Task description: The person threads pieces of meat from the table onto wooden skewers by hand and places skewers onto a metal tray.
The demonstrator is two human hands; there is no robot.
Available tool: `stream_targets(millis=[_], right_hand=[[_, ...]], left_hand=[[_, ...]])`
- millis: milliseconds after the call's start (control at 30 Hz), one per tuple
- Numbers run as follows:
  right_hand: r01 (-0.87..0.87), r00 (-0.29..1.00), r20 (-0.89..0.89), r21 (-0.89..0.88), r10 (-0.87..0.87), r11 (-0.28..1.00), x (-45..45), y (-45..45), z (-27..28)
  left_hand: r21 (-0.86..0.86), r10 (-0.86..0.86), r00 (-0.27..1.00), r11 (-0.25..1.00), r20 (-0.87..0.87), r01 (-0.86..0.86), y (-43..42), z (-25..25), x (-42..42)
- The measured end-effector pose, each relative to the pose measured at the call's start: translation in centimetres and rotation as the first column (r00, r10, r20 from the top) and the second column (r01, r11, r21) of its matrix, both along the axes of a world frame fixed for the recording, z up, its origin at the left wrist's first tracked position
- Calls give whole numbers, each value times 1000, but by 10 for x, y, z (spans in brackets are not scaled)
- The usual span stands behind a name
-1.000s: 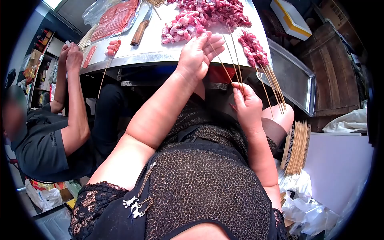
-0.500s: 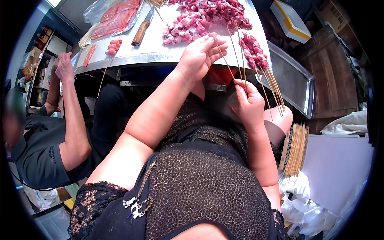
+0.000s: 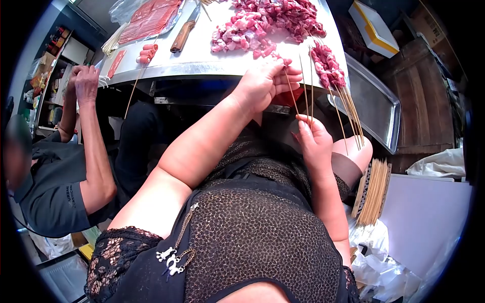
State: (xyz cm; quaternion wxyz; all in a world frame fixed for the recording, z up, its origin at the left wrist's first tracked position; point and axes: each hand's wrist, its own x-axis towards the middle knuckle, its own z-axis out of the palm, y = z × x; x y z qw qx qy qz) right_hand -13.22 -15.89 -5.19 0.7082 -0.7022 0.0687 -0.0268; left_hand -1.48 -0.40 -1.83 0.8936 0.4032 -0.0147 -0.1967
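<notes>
My left hand (image 3: 263,85) is at the table's front edge, its thumb and forefinger pinched on a small piece of meat (image 3: 287,62), with the other fingers spread. The tip of a thin wooden skewer (image 3: 291,91) meets that piece. My right hand (image 3: 314,137), lower and further right, grips this skewer and two more bare ones between thumb and fingers. Behind my left hand lies a heap of cut meat (image 3: 247,30) on the white table (image 3: 202,63). Skewers loaded with meat (image 3: 328,65) rest on the table's right edge, their bare ends sticking out towards my knee.
A knife (image 3: 183,36), rolled meat on a skewer (image 3: 146,53) and sliced meat in plastic (image 3: 151,20) lie at the table's left. A co-worker's hands (image 3: 86,83) are further left. On the right are a metal tray (image 3: 376,101) and a skewer bundle (image 3: 374,194).
My left hand has closed its fingertips on a piece of meat and brought it to the skewer tip. Both hands sit slightly lower in view. The co-worker's hands have lowered slightly.
</notes>
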Motion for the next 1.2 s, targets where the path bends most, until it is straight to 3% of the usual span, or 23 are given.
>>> stream_targets(millis=[133, 200, 233, 267, 300, 333, 367, 400, 467, 500, 600, 667, 733, 800, 867, 967, 1200], right_hand=[[1, 998, -54, 191, 10, 982, 6, 0, 13], [-18, 1000, 12, 204, 15, 979, 12, -8, 9], [-11, 1000, 15, 197, 9, 980, 12, -9, 11], [-5, 1000, 17, 189, 2, 982, 12, -10, 13], [-5, 1000, 17, 189, 2, 982, 11, -11, 13], [6, 1000, 11, 181, -8, 983, 10, -11, 12], [16, 1000, 7, 174, -17, 985, 11, -11, 12], [15, 1000, 7, 176, -16, 984, 11, -10, 11], [28, 999, -29, 184, -23, 983, 11, -8, 10], [30, 999, -27, 188, -26, 982, 12, -7, 10], [2, 1000, -2, 193, -1, 981, 10, -8, 13], [16, 1000, -28, 169, -11, 985, 7, -10, 14], [19, 1000, -20, 172, -16, 985, 6, -12, 10], [14, 999, -46, 177, -6, 984, 8, -11, 7], [-4, 999, -46, 168, 12, 986, 9, -7, 10], [-38, 998, -43, 132, 44, 991, 14, 0, 20], [-66, 998, 0, -23, 66, 998, 26, 2, 15]], left_hand=[[46, -144, 989, 988, -18, 144, -8, 8, -16], [409, -235, 967, 895, 97, 176, 1, 23, -11], [538, -240, 942, 839, 236, 79, 9, 29, 0], [612, -127, 885, 766, 448, -200, 19, 23, 16], [740, -181, 767, 468, 615, -483, 33, 23, 40], [684, -302, 622, 180, 722, -707, 45, 34, 48], [758, -326, 711, 30, 623, -651, 51, 39, 54], [758, -326, 711, 28, 623, -652, 51, 40, 58], [663, -545, 752, -411, 371, -625, 49, 39, 68], [622, -547, 734, -426, 402, -657, 48, 30, 75], [657, -587, 743, -427, 322, -621, 50, 39, 81], [800, -546, 776, -288, 315, -527, 58, 56, 81], [890, -244, 863, 241, 442, -388, 71, 53, 80], [654, -15, 929, 714, 370, -249, 74, 49, 74], [577, -72, 945, 806, 320, -134, 82, 48, 72], [444, 135, 936, 852, 325, -277, 63, 41, 57], [304, 123, 962, 932, 243, -196, 51, 30, 48]])
